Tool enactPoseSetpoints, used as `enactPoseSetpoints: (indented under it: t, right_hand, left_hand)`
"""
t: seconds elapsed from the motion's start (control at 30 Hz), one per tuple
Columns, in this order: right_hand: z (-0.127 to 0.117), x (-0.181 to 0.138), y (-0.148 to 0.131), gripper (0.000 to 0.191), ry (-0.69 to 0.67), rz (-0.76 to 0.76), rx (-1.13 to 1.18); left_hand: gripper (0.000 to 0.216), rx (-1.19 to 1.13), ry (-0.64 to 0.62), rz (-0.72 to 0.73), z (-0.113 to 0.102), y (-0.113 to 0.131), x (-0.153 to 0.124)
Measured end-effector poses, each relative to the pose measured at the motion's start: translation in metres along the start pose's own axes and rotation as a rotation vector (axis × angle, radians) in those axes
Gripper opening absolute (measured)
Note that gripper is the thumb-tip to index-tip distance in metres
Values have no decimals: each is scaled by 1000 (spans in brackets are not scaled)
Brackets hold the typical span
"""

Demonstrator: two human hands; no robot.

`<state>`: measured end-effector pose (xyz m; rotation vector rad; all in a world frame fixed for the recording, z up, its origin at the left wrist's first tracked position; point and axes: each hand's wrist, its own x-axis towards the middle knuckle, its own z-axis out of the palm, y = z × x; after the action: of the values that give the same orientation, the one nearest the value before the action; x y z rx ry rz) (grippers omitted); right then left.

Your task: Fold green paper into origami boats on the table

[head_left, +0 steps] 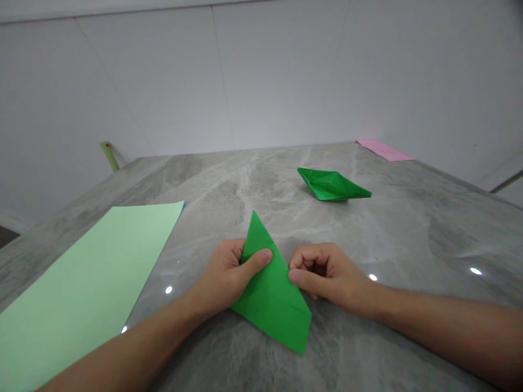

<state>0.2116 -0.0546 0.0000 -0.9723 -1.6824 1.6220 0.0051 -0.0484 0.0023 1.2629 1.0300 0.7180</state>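
Nearer the person than the green paper boat (333,188), and left of it, the left hand (224,275) grips the folded green paper (273,299), thumb on top. The right hand (333,277) has curled fingers at that paper's right edge; whether they pinch it, I cannot tell. Table (229,188) surface stretches from the boat leftward to the pale green sheet (93,283), and rightward past it to the table's edge.

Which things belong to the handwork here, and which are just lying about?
In use:
creased green paper, in left hand, right hand at edge

Apparently lying about:
boat-shaped green paper
pale green sheet
pink paper
unclear green object, far left
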Motion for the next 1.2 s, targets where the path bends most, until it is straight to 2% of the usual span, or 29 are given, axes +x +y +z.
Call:
enactPoseSetpoints:
  t: [0.13,0.3,0.4,0.47,0.57,0.73,1.07,1.2]
  right_hand:
    - [-1,-1,3,42,11,-13,8]
    - [-1,-1,4,44,2,-14,9]
    - [-1,-2,3,44,-17,-17,4]
    - [-1,-2,3,43,-24,-26,9]
    - [-2,-2,3,43,-37,-53,25]
    - [-2,-2,5,41,-21,-85,23]
    - [-1,-2,6,32,56,-82,48]
    - [-1,-2,4,32,76,-83,25]
  left_hand:
    - [49,-3,-39,15,-1,0,3]
    - [47,119,122,130,-4,1,8]
    - [46,232,125,166,-2,1,6]
    - [44,337,81,197,0,1,3]
    - [43,461,-57,229,3,2,-1]
    - [42,473,-216,215,4,5,-5]
    - [46,448,-406,180,0,10,-7]
    - [47,439,-435,152,0,11,-8]
